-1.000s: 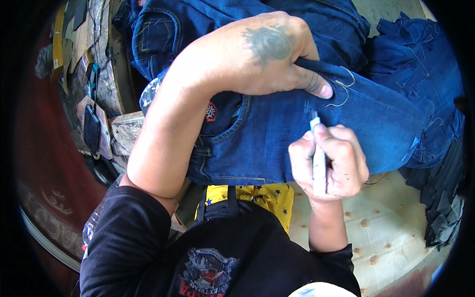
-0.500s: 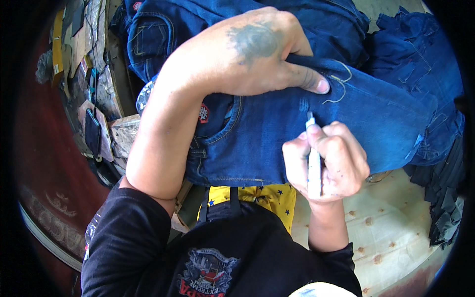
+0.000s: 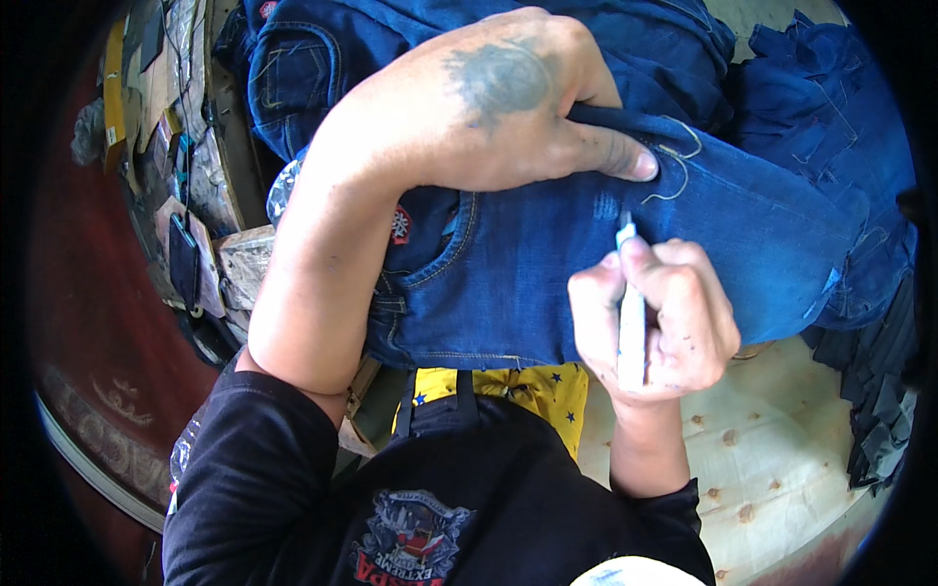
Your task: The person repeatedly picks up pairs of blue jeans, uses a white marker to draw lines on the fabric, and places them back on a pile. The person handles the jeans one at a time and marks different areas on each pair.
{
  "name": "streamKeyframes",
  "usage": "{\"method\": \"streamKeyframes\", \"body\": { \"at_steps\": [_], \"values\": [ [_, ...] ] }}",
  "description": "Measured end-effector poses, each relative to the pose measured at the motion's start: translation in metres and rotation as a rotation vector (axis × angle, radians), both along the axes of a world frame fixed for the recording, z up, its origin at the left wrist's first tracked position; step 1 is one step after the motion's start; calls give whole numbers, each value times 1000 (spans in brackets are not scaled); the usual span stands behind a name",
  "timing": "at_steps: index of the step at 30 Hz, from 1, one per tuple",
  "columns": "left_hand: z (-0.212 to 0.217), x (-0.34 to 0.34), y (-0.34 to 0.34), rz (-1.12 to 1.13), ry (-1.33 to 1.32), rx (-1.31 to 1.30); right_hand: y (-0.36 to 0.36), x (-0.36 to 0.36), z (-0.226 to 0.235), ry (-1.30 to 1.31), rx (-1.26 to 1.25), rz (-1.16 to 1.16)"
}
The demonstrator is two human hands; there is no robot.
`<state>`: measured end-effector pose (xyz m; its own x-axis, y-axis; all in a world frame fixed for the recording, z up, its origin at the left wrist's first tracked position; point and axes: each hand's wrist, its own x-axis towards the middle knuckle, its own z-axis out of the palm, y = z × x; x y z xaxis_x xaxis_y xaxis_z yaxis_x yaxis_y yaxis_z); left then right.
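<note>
White pen (image 3: 632, 337): we see it upright in the right fist, its dark tip at the near right edge of a pale patch; whether tip and cloth touch, we cannot tell.
Right hand (image 3: 679, 317): the fingers are closed around the pen, thumb toward the tip, just above the jeans (image 3: 528, 283).
Left hand (image 3: 513, 107): its thumb presses on the jeans near their far edge, while the fingers go behind that edge out of our sight; we take the cloth as clamped between them.
Pale patch (image 3: 606, 208): its streaks stand out against the blue, between left thumb and pen, so we judge this spot in hand rather than finished; how much is left, we cannot say.
Threads (image 3: 684, 174): we find them loose and curled on the cloth, just right of the left thumb.
Jeans: they lie under both hands, spread sideways across our lap, pocket toward the left.
Denim heaps (image 3: 801, 127): more blue cloth lies beyond and to the right.
Yellow cloth (image 3: 552, 396): it shows below the jeans' near edge.
</note>
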<state>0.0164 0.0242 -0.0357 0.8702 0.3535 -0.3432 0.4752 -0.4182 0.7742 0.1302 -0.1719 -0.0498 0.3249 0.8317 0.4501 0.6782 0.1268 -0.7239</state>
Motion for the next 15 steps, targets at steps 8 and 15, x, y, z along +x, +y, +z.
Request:
{"method": "streamKeyframes", "body": {
  "at_steps": [8, 15],
  "values": [
    [6, 3, 1, 0, -29, -27, 1, 0, 1, 6, -2, -21],
    [4, 0, -3, 53, -6, -72, 3, 0, 1, -26, -7, -47]
  ]
}}
